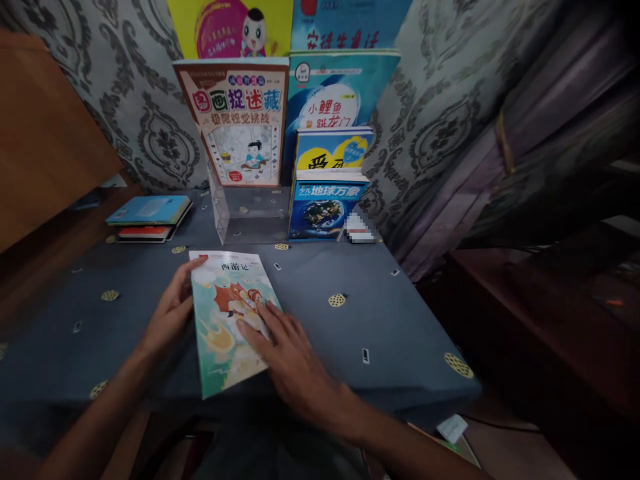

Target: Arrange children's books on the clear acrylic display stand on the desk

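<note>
I see a closed, green-and-white illustrated book [223, 337], face up, slightly askew, by the near edge of the table [345, 340].

With the green book [220, 360] as the centre of the clock and 12 away from the person, a hand has wide room to pass over the tabletop [400, 320] at 3 o'clock. The right hand [295, 353] lies across the way at 4 o'clock, and the left hand [175, 303] blocks the book's edge at 9. At 12, a strip of tabletop leads to the transparent stand [221, 217], whose lower left tier offers an opening below the picture book [240, 123]. Near 1 to 2, the globe book [323, 212] closes the front; at 10 to 11, the book pile [150, 212] stands in the way.
</note>
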A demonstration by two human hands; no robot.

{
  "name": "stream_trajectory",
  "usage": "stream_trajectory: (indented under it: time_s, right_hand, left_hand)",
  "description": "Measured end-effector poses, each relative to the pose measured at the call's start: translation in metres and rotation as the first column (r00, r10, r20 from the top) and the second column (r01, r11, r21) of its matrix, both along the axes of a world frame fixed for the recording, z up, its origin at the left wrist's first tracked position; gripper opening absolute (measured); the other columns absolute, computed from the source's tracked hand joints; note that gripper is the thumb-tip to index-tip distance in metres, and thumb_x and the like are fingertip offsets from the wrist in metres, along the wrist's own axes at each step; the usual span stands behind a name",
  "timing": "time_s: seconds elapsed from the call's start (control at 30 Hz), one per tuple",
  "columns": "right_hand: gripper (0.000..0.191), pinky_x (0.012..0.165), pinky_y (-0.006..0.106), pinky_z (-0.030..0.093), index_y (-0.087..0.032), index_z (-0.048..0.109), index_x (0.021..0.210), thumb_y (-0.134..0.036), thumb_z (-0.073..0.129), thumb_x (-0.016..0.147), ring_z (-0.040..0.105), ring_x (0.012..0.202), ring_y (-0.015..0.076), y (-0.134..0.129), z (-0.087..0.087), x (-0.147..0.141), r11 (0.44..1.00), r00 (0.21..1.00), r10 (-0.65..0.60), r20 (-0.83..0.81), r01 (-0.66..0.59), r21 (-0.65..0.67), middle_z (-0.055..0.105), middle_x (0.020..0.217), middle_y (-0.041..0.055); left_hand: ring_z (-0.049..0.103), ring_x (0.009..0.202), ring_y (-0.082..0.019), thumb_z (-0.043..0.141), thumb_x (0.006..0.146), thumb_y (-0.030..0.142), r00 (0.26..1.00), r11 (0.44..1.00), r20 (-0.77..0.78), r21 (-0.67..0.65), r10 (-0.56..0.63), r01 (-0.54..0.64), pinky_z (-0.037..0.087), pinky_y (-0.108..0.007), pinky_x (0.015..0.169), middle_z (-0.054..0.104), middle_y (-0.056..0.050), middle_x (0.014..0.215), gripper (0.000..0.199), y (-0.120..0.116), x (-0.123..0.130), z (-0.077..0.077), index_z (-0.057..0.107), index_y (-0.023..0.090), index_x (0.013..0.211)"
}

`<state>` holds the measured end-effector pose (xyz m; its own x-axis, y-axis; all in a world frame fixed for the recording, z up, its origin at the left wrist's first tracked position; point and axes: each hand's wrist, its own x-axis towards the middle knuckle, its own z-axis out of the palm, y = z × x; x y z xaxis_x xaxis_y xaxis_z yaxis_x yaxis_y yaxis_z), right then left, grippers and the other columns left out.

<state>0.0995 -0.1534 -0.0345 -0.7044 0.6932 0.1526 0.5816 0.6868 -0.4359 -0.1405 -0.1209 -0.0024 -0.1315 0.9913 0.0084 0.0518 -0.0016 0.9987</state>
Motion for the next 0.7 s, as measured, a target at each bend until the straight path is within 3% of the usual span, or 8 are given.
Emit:
stream_trajectory:
  time_s: [0.1, 0.2, 0.37, 0.53, 0.7]
  right_hand:
    - [0.083, 0.110, 0.067, 0.037, -0.030, 0.025, 0.159, -0.003, 0.052, 0.085, 0.024, 0.151, 0.0388, -0.005, 0.004, -0.012, 0.999, 0.998, 0.026, 0.062, -0.024, -0.047, 0.020, 0.166, 0.0163]
    - [0.075, 0.111, 0.069, 0.033, -0.024, 0.034, 0.155, -0.011, 0.060, 0.087, 0.023, 0.151, 0.0396, -0.004, 0.007, -0.013, 0.995, 0.993, 0.063, 0.099, -0.056, -0.078, 0.027, 0.164, 0.0185]
    - [0.070, 0.116, 0.069, 0.024, -0.020, 0.044, 0.148, -0.050, 0.066, 0.090, 0.024, 0.151, 0.0367, 0.008, 0.010, -0.009, 0.989, 0.991, 0.119, 0.055, -0.113, -0.095, 0.035, 0.160, 0.0184]
    - [0.061, 0.122, 0.061, 0.021, -0.016, 0.038, 0.152, -0.041, 0.054, 0.099, 0.025, 0.152, 0.0298, 0.036, 0.008, -0.026, 0.999, 0.999, 0.032, 0.035, -0.032, -0.007, 0.036, 0.159, 0.0184]
    - [0.056, 0.124, 0.055, 0.019, -0.010, 0.042, 0.148, -0.039, 0.047, 0.101, 0.022, 0.153, 0.0281, 0.080, -0.003, -0.040, 0.994, 0.998, -0.064, -0.011, 0.064, 0.087, 0.034, 0.160, 0.0201]
  left_hand:
    - [0.071, 0.096, -0.026, 0.070, 0.073, 0.031, 0.974, 0.992, 0.213, -0.111, 0.078, -0.055, 0.061, -0.036, 0.074, 0.070, -0.003, 0.117, 0.066, -0.006, -0.004, 0.003, 0.049, 0.034, 0.136]
    - [0.071, 0.096, -0.026, 0.070, 0.077, 0.039, 0.947, 0.986, 0.300, -0.152, 0.111, -0.067, 0.062, -0.036, 0.075, 0.071, -0.005, 0.116, 0.056, -0.006, -0.009, -0.003, 0.056, 0.028, 0.130]
    - [0.072, 0.080, -0.020, 0.081, 0.067, 0.025, 0.948, 0.979, 0.294, -0.193, 0.124, -0.068, 0.061, -0.030, 0.068, 0.073, -0.004, 0.107, 0.074, 0.001, -0.011, -0.017, 0.051, 0.028, 0.135]
    - [0.071, 0.076, -0.019, 0.073, 0.073, 0.024, 0.950, 0.982, 0.307, -0.188, 0.049, 0.010, 0.060, -0.029, 0.067, 0.073, -0.004, 0.106, 0.068, 0.017, 0.002, -0.015, 0.050, 0.027, 0.137]
    - [0.071, 0.078, -0.018, 0.070, 0.076, 0.026, 0.937, 0.976, 0.348, -0.200, -0.013, 0.087, 0.060, -0.030, 0.072, 0.072, -0.004, 0.108, 0.060, 0.044, 0.024, -0.024, 0.052, 0.025, 0.132]
